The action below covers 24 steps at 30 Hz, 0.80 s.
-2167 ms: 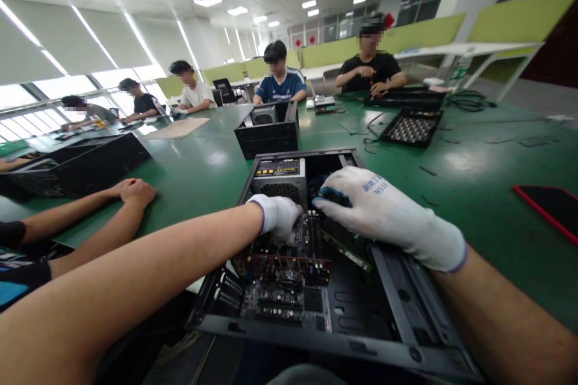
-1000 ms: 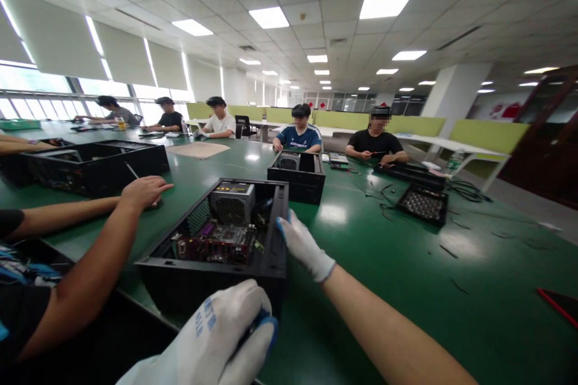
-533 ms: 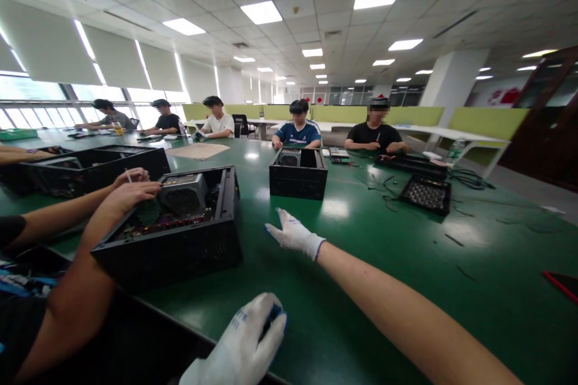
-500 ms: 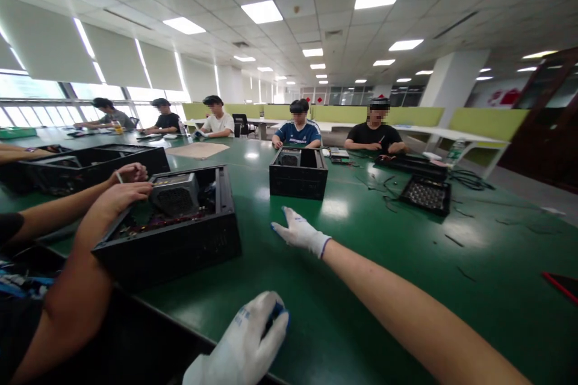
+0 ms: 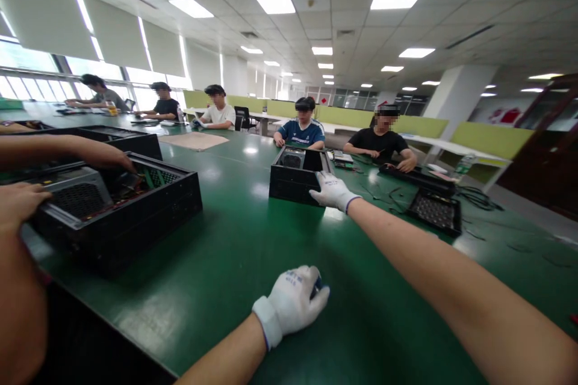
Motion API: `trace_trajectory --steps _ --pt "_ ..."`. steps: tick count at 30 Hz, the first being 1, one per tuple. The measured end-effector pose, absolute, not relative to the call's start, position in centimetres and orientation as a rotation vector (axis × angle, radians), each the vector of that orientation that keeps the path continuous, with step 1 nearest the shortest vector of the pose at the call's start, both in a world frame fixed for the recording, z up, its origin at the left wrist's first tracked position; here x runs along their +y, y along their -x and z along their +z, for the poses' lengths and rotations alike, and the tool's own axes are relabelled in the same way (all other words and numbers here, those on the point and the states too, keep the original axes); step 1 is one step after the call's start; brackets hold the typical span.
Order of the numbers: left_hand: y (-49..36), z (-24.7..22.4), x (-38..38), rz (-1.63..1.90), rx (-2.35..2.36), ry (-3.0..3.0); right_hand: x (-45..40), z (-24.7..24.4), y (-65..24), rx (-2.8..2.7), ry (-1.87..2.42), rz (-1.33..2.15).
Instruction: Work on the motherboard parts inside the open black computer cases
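A small black computer case (image 5: 293,185) stands on the green table in front of me, a metal power supply (image 5: 292,159) showing in its open top. My right hand (image 5: 334,192), in a white glove, is at the case's near right corner. Its thumb is spread from the fingers; whether it touches the case is hard to tell. Closer to me, my left hand (image 5: 293,301), gloved too, hovers over or rests on the table with fingers curled inward. Its palm side is hidden, so anything inside cannot be made out.
At left, another person's bare hands (image 5: 112,153) work in a larger black computer case (image 5: 135,216). Several people sit across the table (image 5: 217,264). A black tray (image 5: 436,210) and cables (image 5: 478,197) lie at right. A brown sheet (image 5: 194,140) lies farther back.
My right hand has moved forward and right to the small case. My left hand has shifted right and farther over the table. The neighbour's larger case sits farther left in view.
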<state>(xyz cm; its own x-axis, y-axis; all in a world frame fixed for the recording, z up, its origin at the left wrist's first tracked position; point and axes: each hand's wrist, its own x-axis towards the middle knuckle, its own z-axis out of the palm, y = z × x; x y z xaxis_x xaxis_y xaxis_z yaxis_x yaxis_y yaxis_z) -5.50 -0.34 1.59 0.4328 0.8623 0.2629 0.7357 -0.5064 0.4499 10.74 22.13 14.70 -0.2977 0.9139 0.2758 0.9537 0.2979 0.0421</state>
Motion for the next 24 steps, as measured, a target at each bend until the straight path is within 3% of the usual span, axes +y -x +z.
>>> trace_trajectory --steps 7,13,19,24 --pt "5.3 0.0 0.6 0.716 1.310 -2.535 28.2 13.9 -9.2 -2.370 1.816 -0.439" --pt "5.3 -0.1 0.7 0.770 1.333 -2.525 28.5 14.8 -8.8 -2.386 1.853 -0.449" --pt "6.0 0.4 1.0 0.915 1.342 -2.524 20.5 14.7 -10.2 -2.458 1.705 -0.493" --pt "7.4 3.6 -1.2 1.168 1.342 -2.394 9.5 14.4 -13.2 -2.512 1.566 -0.487"
